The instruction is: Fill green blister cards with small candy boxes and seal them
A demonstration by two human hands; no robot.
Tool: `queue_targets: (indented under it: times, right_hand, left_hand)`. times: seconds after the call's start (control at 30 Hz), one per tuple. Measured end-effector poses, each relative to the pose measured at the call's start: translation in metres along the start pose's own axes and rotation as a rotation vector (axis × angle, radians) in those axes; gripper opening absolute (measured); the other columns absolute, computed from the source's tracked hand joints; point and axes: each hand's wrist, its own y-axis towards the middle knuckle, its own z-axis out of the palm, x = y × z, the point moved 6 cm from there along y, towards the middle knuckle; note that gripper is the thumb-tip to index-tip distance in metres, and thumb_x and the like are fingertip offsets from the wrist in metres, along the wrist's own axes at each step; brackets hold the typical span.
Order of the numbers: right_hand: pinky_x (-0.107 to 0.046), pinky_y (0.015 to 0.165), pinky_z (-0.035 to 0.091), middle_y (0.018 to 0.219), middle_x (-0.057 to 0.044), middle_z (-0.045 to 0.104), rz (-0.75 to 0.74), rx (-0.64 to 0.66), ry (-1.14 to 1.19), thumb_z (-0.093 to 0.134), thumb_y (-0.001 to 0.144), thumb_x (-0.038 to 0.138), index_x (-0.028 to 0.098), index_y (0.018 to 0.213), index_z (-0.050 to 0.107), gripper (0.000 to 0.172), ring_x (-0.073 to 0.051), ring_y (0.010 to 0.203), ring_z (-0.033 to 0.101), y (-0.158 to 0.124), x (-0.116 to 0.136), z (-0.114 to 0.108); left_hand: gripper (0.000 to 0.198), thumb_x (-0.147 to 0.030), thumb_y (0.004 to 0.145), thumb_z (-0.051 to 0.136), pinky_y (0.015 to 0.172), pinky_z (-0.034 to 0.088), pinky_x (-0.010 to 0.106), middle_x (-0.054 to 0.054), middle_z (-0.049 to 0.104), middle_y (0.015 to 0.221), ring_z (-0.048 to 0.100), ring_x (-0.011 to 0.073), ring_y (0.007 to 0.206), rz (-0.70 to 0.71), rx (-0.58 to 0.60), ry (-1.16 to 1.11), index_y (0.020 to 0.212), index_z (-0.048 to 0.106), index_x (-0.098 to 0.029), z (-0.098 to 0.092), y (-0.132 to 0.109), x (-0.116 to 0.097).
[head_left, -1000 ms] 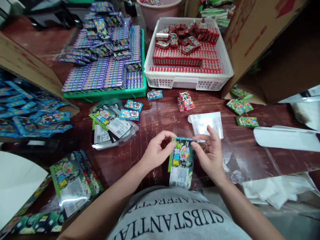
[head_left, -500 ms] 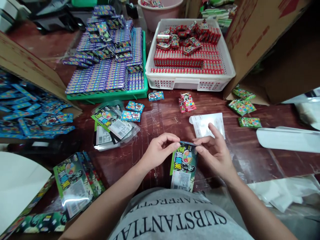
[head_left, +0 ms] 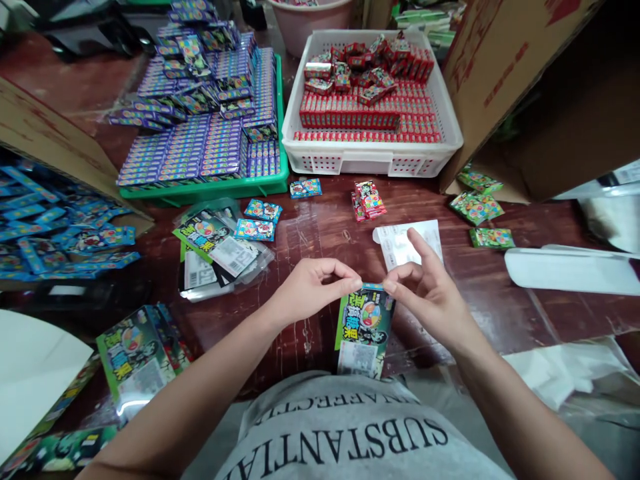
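Note:
Close to my shirt, a green-and-black candy pack [head_left: 364,327] with coloured lettering and a pale label stands between my hands. My left hand [head_left: 320,287] pinches the left end of its top edge between thumb and fingers. At the right end of that edge, my right hand [head_left: 430,293] pinches with thumb and bent fingers, its index finger raised. A narrow blue strip [head_left: 373,286] shows along the top between the fingertips. Just beyond my right hand lies a white sheet of clear stickers [head_left: 393,243]. Flat candy packs [head_left: 203,233] lie beyond my left hand.
A green tray [head_left: 200,190] holds purple boxes; a white crate [head_left: 320,160] holds red ones. Blue packets [head_left: 255,229], red packets [head_left: 370,200] and green packets [head_left: 475,207] lie nearer. Cardboard boxes [head_left: 505,87] flank both sides. Filled packs [head_left: 137,353] stand at lower left.
The view has shifted slightly. My fingers still pinch the pack's top edge, where the blue strip now shows more plainly. My right index finger points up a little straighter.

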Motion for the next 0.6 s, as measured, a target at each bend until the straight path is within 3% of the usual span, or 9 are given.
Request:
queue_targets:
  times: [0.17,0.3,0.43,0.53,0.6]
  right_hand:
    - [-0.038,0.087,0.059,0.103,-0.001,0.071,-0.109,0.117,-0.264,0.063,0.098,0.027,0.040,0.161,0.020,0.078,-0.018,0.092,0.069,-0.015,0.003,-0.008]
    - [-0.047,0.107,0.050,0.119,-0.002,0.070,-0.153,0.145,-0.459,0.068,0.095,0.027,0.041,0.158,0.027,0.076,-0.020,0.110,0.067,-0.017,0.016,-0.019]
    - [-0.047,0.114,0.042,0.134,-0.005,0.060,-0.202,0.184,-0.505,0.070,0.093,0.032,0.033,0.119,0.067,0.026,-0.024,0.130,0.055,-0.006,0.037,-0.015]
    - [-0.046,0.111,0.044,0.132,-0.005,0.060,-0.165,0.308,-0.544,0.069,0.093,0.032,0.028,0.100,0.071,0.009,-0.023,0.129,0.055,0.004,0.036,0.001]
    - [-0.047,0.109,0.045,0.127,-0.006,0.062,-0.183,0.298,-0.634,0.068,0.093,0.030,0.027,0.099,0.070,0.007,-0.024,0.126,0.056,0.009,0.031,0.007]
  left_hand:
    - [0.018,-0.023,0.080,0.081,0.089,0.056,0.031,0.005,0.074,0.103,0.070,0.0156,0.094,0.107,0.007,-0.071,0.094,0.072,-0.016,0.003,-0.007,0.009]
    - [0.015,-0.024,0.083,0.078,0.089,0.056,0.032,0.005,0.074,0.102,0.070,0.0157,0.094,0.125,-0.035,-0.044,0.094,0.072,-0.017,0.004,-0.006,0.015]
    - [0.013,-0.026,0.085,0.077,0.087,0.057,0.032,0.006,0.074,0.102,0.071,0.0161,0.092,0.133,-0.059,0.009,0.093,0.073,-0.017,0.007,-0.005,0.014]
    - [0.011,-0.026,0.085,0.076,0.086,0.057,0.031,0.005,0.075,0.101,0.071,0.0160,0.092,0.147,-0.062,0.025,0.093,0.073,-0.018,0.009,-0.006,0.012]
    - [0.010,-0.026,0.086,0.075,0.088,0.057,0.032,0.005,0.075,0.103,0.071,0.0164,0.094,0.153,-0.065,0.024,0.093,0.074,-0.018,0.010,-0.007,0.012]
